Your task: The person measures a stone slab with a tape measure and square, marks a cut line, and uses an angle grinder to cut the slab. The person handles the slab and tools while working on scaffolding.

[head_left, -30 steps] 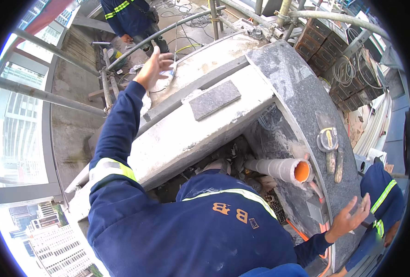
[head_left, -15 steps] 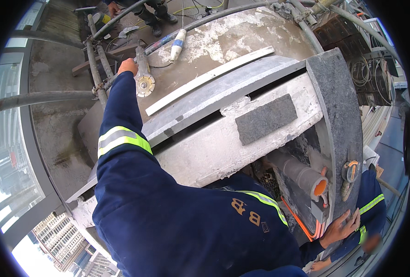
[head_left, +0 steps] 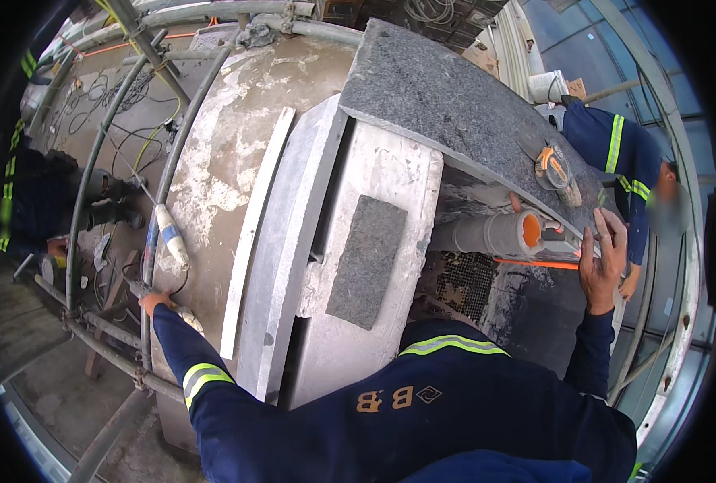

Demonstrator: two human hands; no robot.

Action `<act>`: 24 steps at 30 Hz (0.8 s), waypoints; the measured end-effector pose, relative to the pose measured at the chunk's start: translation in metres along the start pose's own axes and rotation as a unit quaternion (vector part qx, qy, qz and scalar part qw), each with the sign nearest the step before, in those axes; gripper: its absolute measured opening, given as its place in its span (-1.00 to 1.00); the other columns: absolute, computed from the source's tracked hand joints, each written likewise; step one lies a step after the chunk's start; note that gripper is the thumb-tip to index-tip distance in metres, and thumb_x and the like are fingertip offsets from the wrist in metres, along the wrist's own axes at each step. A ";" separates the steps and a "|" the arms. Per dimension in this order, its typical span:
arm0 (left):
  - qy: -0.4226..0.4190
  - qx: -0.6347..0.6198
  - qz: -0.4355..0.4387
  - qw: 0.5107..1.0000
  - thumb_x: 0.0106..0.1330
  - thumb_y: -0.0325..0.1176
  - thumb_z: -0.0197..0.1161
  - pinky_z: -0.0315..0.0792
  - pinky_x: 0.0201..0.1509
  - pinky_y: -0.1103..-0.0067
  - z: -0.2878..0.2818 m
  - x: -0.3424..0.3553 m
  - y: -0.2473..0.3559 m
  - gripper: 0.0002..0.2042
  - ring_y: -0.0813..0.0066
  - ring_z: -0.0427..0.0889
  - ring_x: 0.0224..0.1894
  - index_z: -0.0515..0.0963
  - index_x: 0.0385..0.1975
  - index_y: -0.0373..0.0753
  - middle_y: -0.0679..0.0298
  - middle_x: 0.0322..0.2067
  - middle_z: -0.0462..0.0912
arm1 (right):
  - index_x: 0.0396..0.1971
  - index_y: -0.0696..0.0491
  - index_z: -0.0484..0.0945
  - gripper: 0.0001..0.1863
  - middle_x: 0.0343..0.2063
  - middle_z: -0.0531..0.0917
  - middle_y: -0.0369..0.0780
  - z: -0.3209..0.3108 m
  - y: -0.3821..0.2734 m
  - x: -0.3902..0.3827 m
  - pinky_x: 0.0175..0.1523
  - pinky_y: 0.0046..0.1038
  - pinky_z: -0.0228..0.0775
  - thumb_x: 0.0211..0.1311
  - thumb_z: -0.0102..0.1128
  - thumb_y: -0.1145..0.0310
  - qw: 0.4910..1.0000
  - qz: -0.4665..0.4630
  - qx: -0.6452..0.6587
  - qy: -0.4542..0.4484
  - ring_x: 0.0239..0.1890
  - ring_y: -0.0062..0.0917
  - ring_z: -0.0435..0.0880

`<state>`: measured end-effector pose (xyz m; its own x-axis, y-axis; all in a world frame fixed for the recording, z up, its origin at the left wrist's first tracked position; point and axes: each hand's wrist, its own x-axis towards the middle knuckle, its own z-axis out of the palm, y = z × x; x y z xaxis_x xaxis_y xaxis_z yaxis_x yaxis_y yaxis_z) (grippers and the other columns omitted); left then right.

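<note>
My left hand [head_left: 157, 301] is closed around the body of an angle grinder [head_left: 138, 286], whose cutting disc [head_left: 190, 321] shows partly beyond my sleeve. The grinder lies on a brown, white-stained surface beside a scaffold pipe. Past my left hand is a white and blue cable connector [head_left: 172, 237]. On the right, my right hand [head_left: 603, 266] is raised with fingers apart, at the near corner of a dark grey stone slab [head_left: 446, 97]. A round orange and black tape measure [head_left: 550, 167] and a trowel [head_left: 533, 145] rest on that slab.
A white strip [head_left: 255, 241] lies along a grey stone edge, with a dark stone piece [head_left: 368, 262] on the pale ledge. A grey pipe [head_left: 487, 233] with an orange inside sits below the slab. Co-workers [head_left: 616, 145] are at right and far left. Scaffold pipes [head_left: 100, 173] stand left.
The view has swung to the right, so the scene appears turned. My right hand has lifted from the slab's edge, its fingers now pointing up. My left hand remains on the angle grinder.
</note>
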<state>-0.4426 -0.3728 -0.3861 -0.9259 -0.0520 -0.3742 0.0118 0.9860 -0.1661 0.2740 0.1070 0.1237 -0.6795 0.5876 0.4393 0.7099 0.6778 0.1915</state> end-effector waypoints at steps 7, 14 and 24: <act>0.007 -0.148 -0.010 0.989 0.03 -0.15 0.55 0.45 0.32 0.29 -0.043 -0.034 -0.022 -0.02 -0.04 0.58 0.24 0.04 0.33 -0.44 -0.22 0.12 0.59 | 0.11 0.13 0.62 -0.53 0.08 0.57 -0.02 0.022 -0.014 -0.019 -0.04 -0.37 0.62 0.17 0.33 0.70 0.994 -0.028 0.099 0.039 -0.05 -0.28 0.71; 0.263 0.032 0.292 0.919 -0.01 -0.26 0.45 0.31 0.28 0.12 -0.237 -0.128 -0.007 -0.05 0.01 0.58 0.20 0.10 0.44 -0.28 -0.02 0.18 0.58 | 0.03 0.13 0.66 -0.61 -0.02 0.63 -0.09 0.031 -0.054 0.041 -0.01 -0.33 0.57 0.16 0.38 0.58 0.950 -0.070 0.266 0.146 -0.11 -0.30 0.70; 0.463 0.226 0.611 0.601 0.03 -0.63 0.31 0.04 0.60 0.07 -0.479 -0.481 0.077 -0.27 0.20 0.59 0.12 0.31 0.29 -0.08 0.15 0.03 0.55 | 0.17 0.21 0.54 -0.23 0.06 0.60 0.05 -0.030 -0.217 0.136 0.17 -0.22 0.48 0.05 0.54 0.02 0.772 -0.264 0.561 0.138 0.12 -0.11 0.60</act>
<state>-0.1772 -0.1957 0.2181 0.0673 0.9841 0.1643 0.8043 0.0439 -0.5925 0.0336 0.0264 0.1681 -0.6447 0.0870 0.7595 -0.3649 0.8379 -0.4058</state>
